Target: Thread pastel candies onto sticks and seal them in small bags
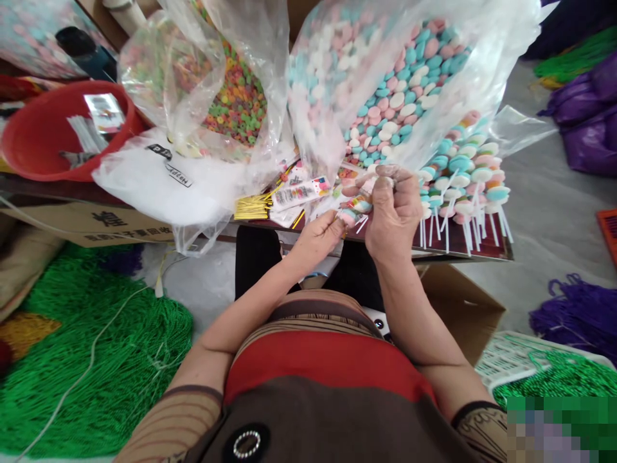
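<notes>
A small stack of colourful candy (359,204) in what looks like clear wrap is held between my two hands over the table's front edge. My left hand (321,238) pinches its lower end, by a pink and blue piece. At its upper end the fingers of my right hand (395,209) are closed on the clear wrap. Just right of my right hand lies a pile of candy skewers (463,170) with white sticks pointing forward. Printed labels (301,193) and a bundle of yellow ties (253,208) lie left of the held candy.
Behind my hands stand an open bag of pink, blue and white candies (385,106) and a bag of ring candies (236,103). White plastic bags (178,180) and a red basin (38,135) are at the left. A cardboard box (457,308) sits below right.
</notes>
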A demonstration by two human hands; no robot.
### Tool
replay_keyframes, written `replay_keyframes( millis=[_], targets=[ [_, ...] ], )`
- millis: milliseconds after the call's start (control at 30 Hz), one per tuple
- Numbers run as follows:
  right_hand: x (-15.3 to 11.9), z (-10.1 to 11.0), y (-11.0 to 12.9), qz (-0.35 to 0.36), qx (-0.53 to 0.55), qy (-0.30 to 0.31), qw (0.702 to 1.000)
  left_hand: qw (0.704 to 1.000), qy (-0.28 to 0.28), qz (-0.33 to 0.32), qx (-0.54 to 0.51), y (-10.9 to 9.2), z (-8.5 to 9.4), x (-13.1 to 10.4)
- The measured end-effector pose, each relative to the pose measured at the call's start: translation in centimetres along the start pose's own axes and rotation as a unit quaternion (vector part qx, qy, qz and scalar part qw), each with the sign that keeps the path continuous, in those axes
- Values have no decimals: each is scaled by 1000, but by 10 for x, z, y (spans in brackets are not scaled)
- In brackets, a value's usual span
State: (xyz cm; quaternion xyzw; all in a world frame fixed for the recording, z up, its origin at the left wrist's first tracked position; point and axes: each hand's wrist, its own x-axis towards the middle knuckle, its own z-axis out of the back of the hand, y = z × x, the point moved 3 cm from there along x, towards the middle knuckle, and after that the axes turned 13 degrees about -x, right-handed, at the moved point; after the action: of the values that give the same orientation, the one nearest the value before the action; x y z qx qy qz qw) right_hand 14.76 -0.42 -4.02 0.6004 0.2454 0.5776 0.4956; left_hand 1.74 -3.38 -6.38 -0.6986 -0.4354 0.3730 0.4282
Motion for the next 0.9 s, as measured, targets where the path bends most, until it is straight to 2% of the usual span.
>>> replay_keyframes(
  millis=[100, 200, 333, 500, 600, 700, 767, 900],
  targets=[
    [7, 3, -8, -46, 70, -8, 996, 997, 44, 43, -41, -8, 1, -4],
    [11, 7, -11, -77, 115, -11, 990, 994, 46, 83, -57, -12, 9, -5],
    [10, 6, -8, -82, 58, 6, 995, 990, 55, 96, -82, -16, 11, -2],
    [12, 5, -14, -85, -15, 24, 996, 994, 78, 72, 0, -17, 1, -5],
    [10, 7, -17, -79, -14, 47, 996, 997, 47, 67, -16, -14, 1, -6],
    [-3, 6, -15, -91, -3, 73, 993, 999, -30, 10, -41, -13, 6, -2],
    [-17, 3, -11, -113, -2, 92, 989, 997, -67, -22, -21, -12, 8, 2],
    [-34, -1, -6, -133, -58, 83, 986, 996, -83, -35, -3, -8, 10, 3]
  ],
)
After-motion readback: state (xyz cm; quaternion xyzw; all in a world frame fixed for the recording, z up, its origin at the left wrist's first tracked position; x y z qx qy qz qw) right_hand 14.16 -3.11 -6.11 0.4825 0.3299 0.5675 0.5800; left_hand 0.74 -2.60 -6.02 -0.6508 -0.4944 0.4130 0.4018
